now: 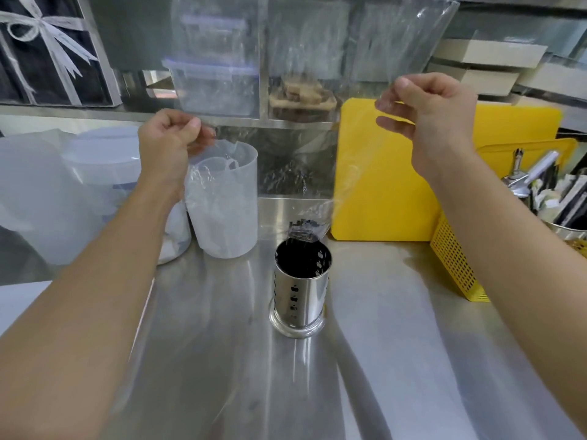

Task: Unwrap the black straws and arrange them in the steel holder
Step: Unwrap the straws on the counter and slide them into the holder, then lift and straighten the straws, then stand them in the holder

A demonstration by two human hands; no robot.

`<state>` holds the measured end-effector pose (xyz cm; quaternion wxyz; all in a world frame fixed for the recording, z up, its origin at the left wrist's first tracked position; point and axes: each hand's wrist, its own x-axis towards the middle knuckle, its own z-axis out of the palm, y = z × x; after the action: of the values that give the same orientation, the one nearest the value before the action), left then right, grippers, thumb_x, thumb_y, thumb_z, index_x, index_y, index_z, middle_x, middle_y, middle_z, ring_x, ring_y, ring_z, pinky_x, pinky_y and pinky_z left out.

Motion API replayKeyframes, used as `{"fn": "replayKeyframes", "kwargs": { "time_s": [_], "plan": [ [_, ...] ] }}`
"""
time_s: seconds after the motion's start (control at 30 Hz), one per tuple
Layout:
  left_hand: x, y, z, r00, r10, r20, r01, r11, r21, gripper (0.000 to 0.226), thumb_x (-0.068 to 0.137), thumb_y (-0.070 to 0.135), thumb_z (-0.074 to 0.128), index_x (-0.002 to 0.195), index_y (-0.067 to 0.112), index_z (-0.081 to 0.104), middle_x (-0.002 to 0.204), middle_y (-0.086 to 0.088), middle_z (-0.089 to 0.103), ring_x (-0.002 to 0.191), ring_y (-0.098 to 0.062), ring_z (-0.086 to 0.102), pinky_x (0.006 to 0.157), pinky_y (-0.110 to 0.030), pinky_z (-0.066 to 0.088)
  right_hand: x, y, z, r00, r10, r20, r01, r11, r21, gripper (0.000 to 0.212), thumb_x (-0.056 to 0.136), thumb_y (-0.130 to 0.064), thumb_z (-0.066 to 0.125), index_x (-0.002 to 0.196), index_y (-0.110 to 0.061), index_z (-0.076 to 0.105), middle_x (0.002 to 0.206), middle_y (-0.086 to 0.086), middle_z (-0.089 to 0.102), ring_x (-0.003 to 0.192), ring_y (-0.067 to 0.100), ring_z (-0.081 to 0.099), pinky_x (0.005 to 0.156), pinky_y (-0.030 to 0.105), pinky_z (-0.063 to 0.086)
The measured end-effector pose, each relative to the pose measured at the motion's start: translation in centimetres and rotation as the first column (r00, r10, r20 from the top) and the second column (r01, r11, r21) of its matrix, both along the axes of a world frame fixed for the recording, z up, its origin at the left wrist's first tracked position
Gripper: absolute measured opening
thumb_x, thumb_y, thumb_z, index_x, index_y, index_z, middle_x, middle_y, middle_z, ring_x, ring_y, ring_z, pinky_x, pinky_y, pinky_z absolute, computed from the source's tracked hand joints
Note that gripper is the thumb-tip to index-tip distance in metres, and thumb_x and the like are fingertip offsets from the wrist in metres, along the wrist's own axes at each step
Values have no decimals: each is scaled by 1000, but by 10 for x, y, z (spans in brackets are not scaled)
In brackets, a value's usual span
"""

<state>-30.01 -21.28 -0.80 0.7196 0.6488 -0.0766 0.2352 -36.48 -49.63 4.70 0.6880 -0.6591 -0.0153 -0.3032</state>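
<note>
The steel counter (222, 360) lies broad and mostly bare in front, crowded only along its far edge: a yellow cutting board (397, 185) leans upright at the back right, a yellow perforated basket (457, 258) of utensils sits beside it, and frosted plastic jugs (222, 201) stand at the back left. Above this, a large clear plastic bag (301, 74) is held up and stretched wide, its lower end tapering down toward the steel holder (300, 293), which stands upright near the middle of the counter. The left hand (168, 144) pinches one upper corner of the bag between thumb and curled fingers; the right hand (428, 112) pinches the other side, thumb against forefinger with the rest loosely bent. The black straws (301, 228) show as a dark clump at the bag's bottom, just above and behind the holder's mouth; whether any have dropped inside cannot be told, since the interior reads only as dark. The step in hand seems to be emptying the wrapper into the holder. Next the bag's mouth likely needs centring over the rim so straws fall in upright. Open room lies in front and to both sides; the nearest jug and the cutting board flank the bag closely.
</note>
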Motion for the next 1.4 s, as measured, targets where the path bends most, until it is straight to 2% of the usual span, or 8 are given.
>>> {"fn": "replayKeyframes", "kwargs": {
  "time_s": [0.17,0.43,0.67,0.9,1.0,1.13,1.3,1.4],
  "plan": [
    [2,-8,5,999,-32,-1,32,999,19,16,88,6,54,76,17,56,60,6,69,61,-13,64,66,-25,55,1,-10,12,1000,-7,12,7,999,33,15,87,-7,58,74,-12,62,68,5,65,67,18,67,67,37,58],
    [-3,-51,32,988,-150,21,149,988,43,17,90,4,53,77,16,53,55,7,69,54,-8,64,56,-25,53,-19,-49,26,995,-89,44,85,992,95,14,87,-5,59,75,-12,61,68,6,61,58,15,63,59,33,57],
    [-17,-109,13,948,-310,-67,315,945,89,20,90,2,51,75,15,50,53,8,69,49,-4,64,49,-18,51,-57,-99,9,976,-216,-26,217,972,94,13,89,-6,57,78,-13,61,71,5,62,61,16,66,62,33,57],
    [-40,-179,-23,865,-398,-305,461,870,173,18,90,5,52,74,12,54,64,-5,68,50,-9,64,54,-27,54,-97,-164,-45,905,-361,-224,387,918,83,12,88,-10,61,76,-12,60,76,7,62,58,13,63,56,30,58],
    [-60,-214,-49,808,-407,-425,516,838,177,22,91,3,49,72,12,49,68,-9,61,41,-5,60,45,-21,49,-112,-193,-84,862,-400,-313,447,890,93,19,87,-7,61,69,-13,59,82,12,63,62,20,59,50,29,55],
    [-89,-246,-97,708,-413,-572,596,785,170,10,93,5,48,84,7,50,70,-10,59,54,-18,58,49,-28,50,-130,-216,-136,805,-398,-440,489,865,111,16,88,-7,61,73,-12,58,74,7,61,52,13,62,44,23,55],
    [-107,-253,-167,628,-317,-711,627,746,222,20,91,4,51,72,10,50,66,-10,57,53,-18,54,36,-20,48,-149,-232,-200,733,-368,-572,479,876,50,20,89,0,54,71,-9,55,42,-5,61,34,2,56,33,14,43],
    [-119,-251,-203,602,-223,-767,676,653,341,19,85,2,56,68,8,53,59,-11,54,46,-19,48,46,-27,47,-162,-241,-237,645,-343,-683,457,889,-15,14,89,-3,56,76,-4,56,51,5,60,30,2,52,32,13,40]
  ]
}}
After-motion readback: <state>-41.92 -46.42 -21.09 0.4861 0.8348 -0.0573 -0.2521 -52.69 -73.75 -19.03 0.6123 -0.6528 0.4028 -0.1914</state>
